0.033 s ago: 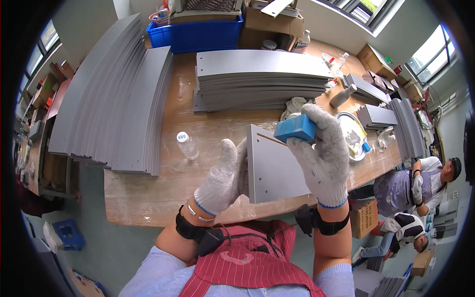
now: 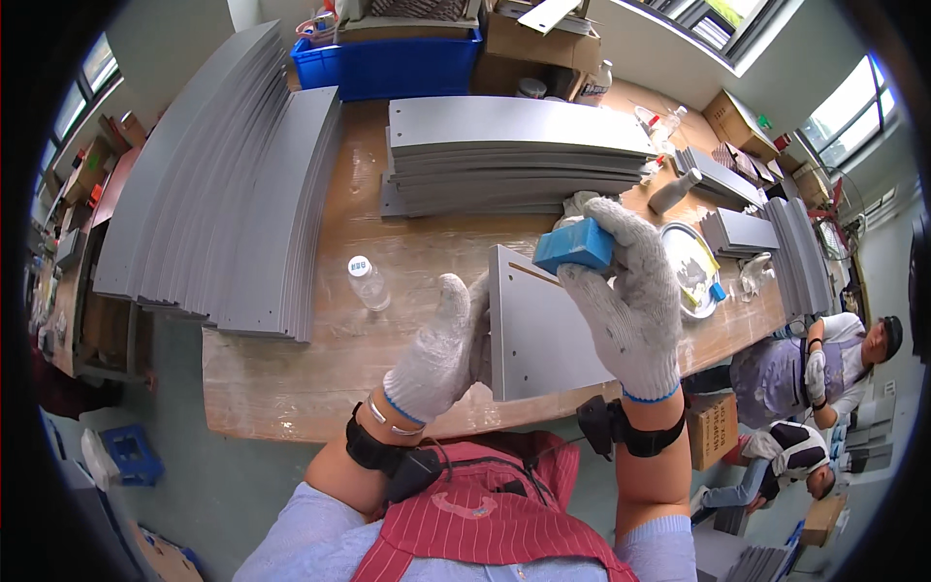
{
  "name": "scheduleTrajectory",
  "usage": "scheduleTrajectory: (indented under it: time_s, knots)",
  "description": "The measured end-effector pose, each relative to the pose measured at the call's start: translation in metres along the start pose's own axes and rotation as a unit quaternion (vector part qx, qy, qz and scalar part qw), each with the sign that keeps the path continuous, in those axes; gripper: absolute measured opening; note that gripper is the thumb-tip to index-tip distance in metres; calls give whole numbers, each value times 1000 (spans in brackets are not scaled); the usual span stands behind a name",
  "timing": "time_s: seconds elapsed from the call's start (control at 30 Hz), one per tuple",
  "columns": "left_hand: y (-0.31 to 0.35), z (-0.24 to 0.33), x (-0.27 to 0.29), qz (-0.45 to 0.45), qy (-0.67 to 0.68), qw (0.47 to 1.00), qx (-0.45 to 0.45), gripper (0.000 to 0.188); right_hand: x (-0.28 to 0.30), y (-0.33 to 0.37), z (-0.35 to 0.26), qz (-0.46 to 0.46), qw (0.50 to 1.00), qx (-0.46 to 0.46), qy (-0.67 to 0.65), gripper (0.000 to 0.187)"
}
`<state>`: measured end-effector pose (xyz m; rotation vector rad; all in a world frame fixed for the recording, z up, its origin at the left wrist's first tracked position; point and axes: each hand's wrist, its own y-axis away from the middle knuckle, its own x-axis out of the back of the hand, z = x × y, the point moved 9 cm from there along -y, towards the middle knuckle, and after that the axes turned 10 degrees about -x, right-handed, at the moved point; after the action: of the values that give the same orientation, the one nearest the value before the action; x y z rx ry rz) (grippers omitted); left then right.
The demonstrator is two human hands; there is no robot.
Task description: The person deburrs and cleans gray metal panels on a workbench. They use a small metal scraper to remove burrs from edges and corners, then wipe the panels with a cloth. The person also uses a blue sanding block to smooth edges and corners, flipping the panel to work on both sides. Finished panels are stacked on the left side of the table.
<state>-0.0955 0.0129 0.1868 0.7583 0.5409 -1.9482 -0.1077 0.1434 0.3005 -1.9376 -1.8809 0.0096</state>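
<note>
A grey board [image 2: 545, 335] with a slot near its top edge and several small holes stands tilted in front of me, over the near side of the table. My left hand [image 2: 438, 339], in a white knitted glove, holds it by the left edge, thumb up and the other fingers partly hidden behind it. In my gloved right hand [image 2: 635, 310] a blue sponge-like block [image 2: 574, 245] is gripped between thumb and fingers, at the board's upper edge near the slot. Whether block and board touch, I cannot tell.
Stacks of grey boards lie at the left [image 2: 194, 194] and back [image 2: 514, 126] of the wrapped table [image 2: 281, 388]. A clear bottle [image 2: 369, 283] stands left of my hands. To the right are a grey bottle [image 2: 674, 191] and a round lid [image 2: 690, 267]. Two people are at the far right.
My right hand and the blue block have shifted slightly left along the board's upper edge. My left hand keeps its hold on the board.
</note>
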Motion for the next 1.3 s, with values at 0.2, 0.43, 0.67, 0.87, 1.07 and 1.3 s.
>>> scheduleTrajectory:
  time_s: [0.2,0.43,0.67,0.87,1.07,1.3]
  knots:
    - [-1,-2,1,8,-25,1000,10,100,-28,-29,2,-74,992,33,92,48]
    - [-6,-6,11,-11,-23,1000,8,103,-39,-41,1,-63,987,53,140,44]
    - [-9,1,13,-10,-35,999,-16,94,-42,-40,1,-49,984,71,155,44]
    - [-8,-1,17,-5,-21,1000,-19,88,-44,-34,-10,-39,977,98,183,44]
    - [-12,-5,16,-21,-21,1000,3,101,-47,-28,-7,-39,974,101,199,44]
    - [-11,-1,16,-28,-5,1000,10,94,-48,17,-20,-77,964,90,239,43]
